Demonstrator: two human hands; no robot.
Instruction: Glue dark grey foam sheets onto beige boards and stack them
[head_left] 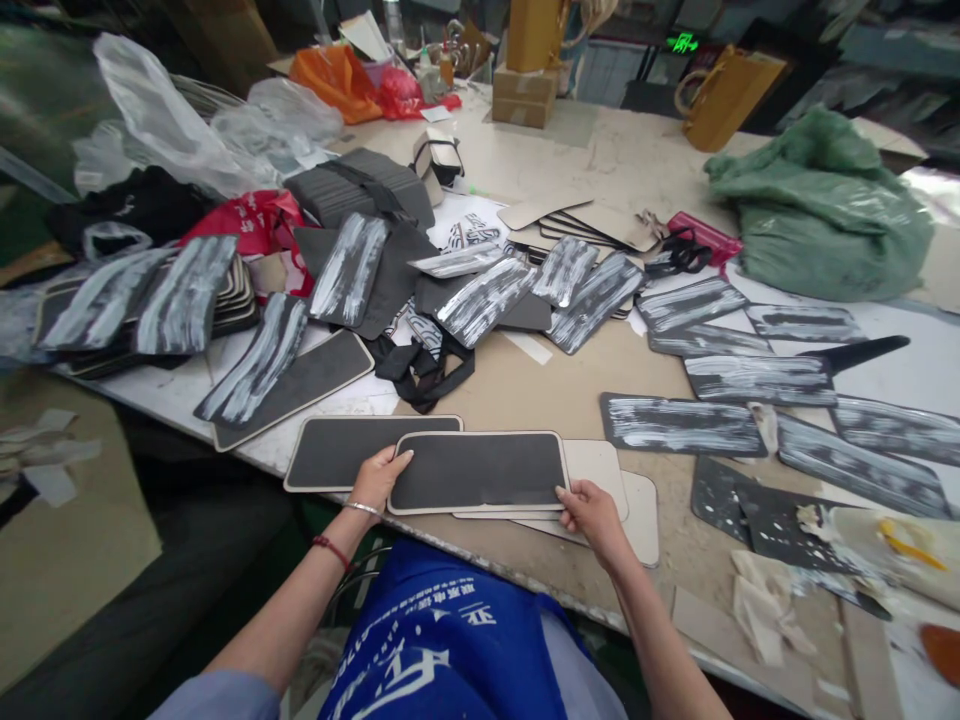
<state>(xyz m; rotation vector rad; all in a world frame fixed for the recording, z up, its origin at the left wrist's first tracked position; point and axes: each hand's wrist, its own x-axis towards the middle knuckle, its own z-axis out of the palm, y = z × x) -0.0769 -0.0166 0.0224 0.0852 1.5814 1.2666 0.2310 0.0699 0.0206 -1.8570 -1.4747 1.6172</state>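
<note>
Between both hands I hold a dark rectangular panel [478, 472] with rounded corners and a pale border, near the table's front edge. My left hand [377, 478] pinches its left end, thumb on top. At the lower right corner, my right hand [590, 510] grips it the same way. Partly under its left end lies a similar dark panel [337, 452]. Pale boards [637, 515] stick out beneath it on the right. Closest beyond my right hand is a dark strip smeared with white paste [681, 424].
Several white-smeared strips [484, 300] are spread across the table [592, 370]. Stacked panels [176, 300] stand at the left, below clear plastic bags [172, 120]. A green bag [821, 210] sits at the back right. Crumpled cloth [765, 605] lies front right.
</note>
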